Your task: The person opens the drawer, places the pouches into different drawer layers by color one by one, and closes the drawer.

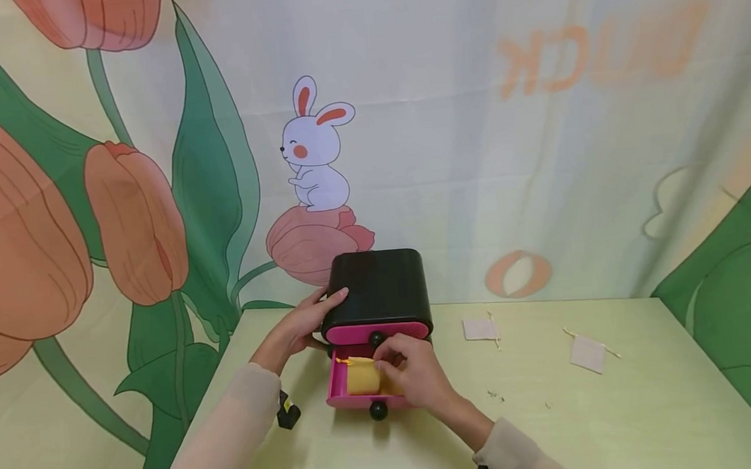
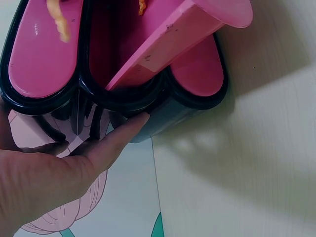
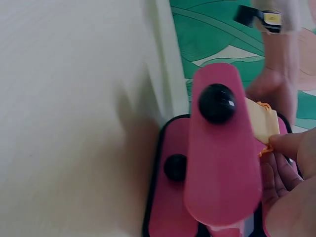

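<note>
A small black chest with pink drawers (image 1: 378, 291) stands on the table, its middle drawer (image 1: 337, 392) pulled out. My left hand (image 1: 306, 319) grips the chest's left side, fingers reaching onto the top; the left wrist view shows one long digit along the black side wall (image 2: 168, 121). A yellow drawstring pouch (image 1: 362, 377) with orange cord lies in the drawer. Thumb and fingers of my right hand (image 1: 414, 370) pinch the pouch's corner near its cord, as the right wrist view shows. More yellow cloth (image 1: 391, 387) shows under the right hand.
Two pale drawstring pouches, one nearer (image 1: 480, 329) and one farther right (image 1: 588, 354), lie on the table right of the chest. Small dark specks (image 1: 495, 396) are in front of them. A printed curtain (image 1: 448, 153) hangs behind the table. Black knobs (image 1: 378, 410) stick out from the drawers.
</note>
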`<action>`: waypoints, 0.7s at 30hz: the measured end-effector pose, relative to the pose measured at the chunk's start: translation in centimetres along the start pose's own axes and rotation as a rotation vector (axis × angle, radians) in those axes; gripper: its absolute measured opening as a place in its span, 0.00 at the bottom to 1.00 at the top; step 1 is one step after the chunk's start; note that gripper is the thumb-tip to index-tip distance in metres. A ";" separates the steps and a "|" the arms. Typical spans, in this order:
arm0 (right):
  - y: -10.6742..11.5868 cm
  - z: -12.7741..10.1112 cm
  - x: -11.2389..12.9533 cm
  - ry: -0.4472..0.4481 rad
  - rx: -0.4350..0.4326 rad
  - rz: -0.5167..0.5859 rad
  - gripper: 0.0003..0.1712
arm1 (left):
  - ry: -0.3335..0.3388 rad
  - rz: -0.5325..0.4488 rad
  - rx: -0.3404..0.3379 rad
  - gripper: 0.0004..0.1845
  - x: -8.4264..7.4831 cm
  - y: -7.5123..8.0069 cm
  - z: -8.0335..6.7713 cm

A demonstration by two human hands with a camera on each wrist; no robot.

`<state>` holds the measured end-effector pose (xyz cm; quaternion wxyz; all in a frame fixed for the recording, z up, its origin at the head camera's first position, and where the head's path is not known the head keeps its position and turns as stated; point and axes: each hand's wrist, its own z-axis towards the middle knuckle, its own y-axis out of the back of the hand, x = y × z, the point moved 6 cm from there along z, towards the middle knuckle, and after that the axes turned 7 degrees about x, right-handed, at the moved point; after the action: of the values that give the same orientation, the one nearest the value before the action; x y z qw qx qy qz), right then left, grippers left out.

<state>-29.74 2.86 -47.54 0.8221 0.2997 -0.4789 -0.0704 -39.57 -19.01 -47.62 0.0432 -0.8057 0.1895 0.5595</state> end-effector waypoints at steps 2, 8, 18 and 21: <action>-0.5 -0.1 -0.1 0.001 -0.001 -0.020 0.08 | -0.004 0.000 0.002 0.53 -0.1 -0.1 0.0; -1.2 -0.3 -0.4 -0.004 0.005 -0.035 0.08 | -0.010 0.006 0.004 0.53 0.0 -0.2 0.0; 0.6 -1.6 1.1 -0.053 0.058 0.009 0.08 | 0.002 0.010 -0.004 0.55 0.1 0.0 -0.1; 0.3 -2.7 2.3 -0.108 0.162 0.132 0.06 | 0.008 0.011 -0.005 0.55 0.1 0.1 -0.2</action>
<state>-26.27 3.30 -46.63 0.7713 0.3285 -0.5452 0.0068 -39.41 -19.15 -47.69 0.0371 -0.8069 0.1928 0.5571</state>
